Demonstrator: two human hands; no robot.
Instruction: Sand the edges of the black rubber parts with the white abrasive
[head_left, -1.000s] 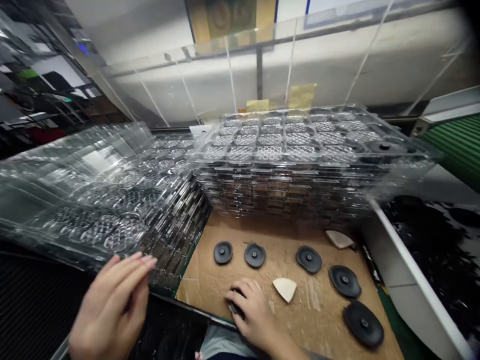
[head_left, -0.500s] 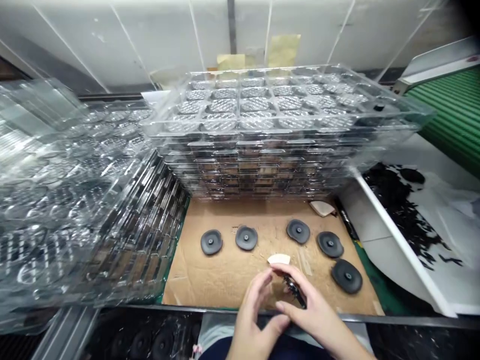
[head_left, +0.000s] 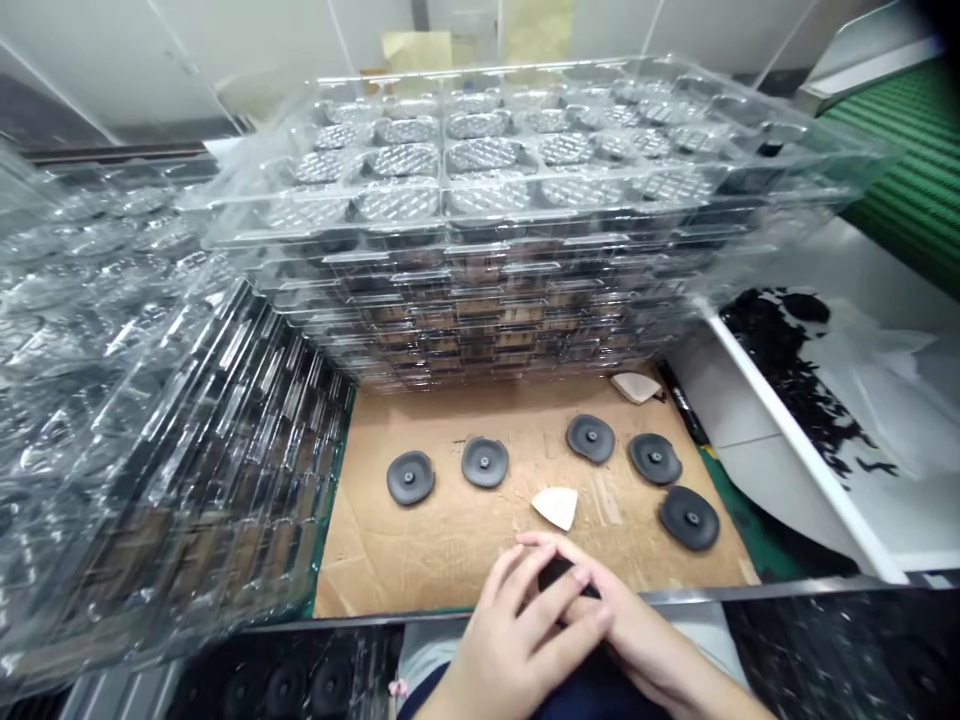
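Cradle the dark part [head_left: 553,571] steadily
Right fingers [head_left: 556,546] curl round it; left fingers [head_left: 553,602] spread over, whether pinching I cannot tell.

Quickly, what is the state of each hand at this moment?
Right hand: holding a dark piece, mostly hidden.
Left hand: laid over the right hand, fingers apart; whether its grip is closed cannot be told.

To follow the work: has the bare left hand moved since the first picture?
Yes, rightward: from left of the flat brown cardboard sheet, the left hand has come over its near edge, against the right hand.
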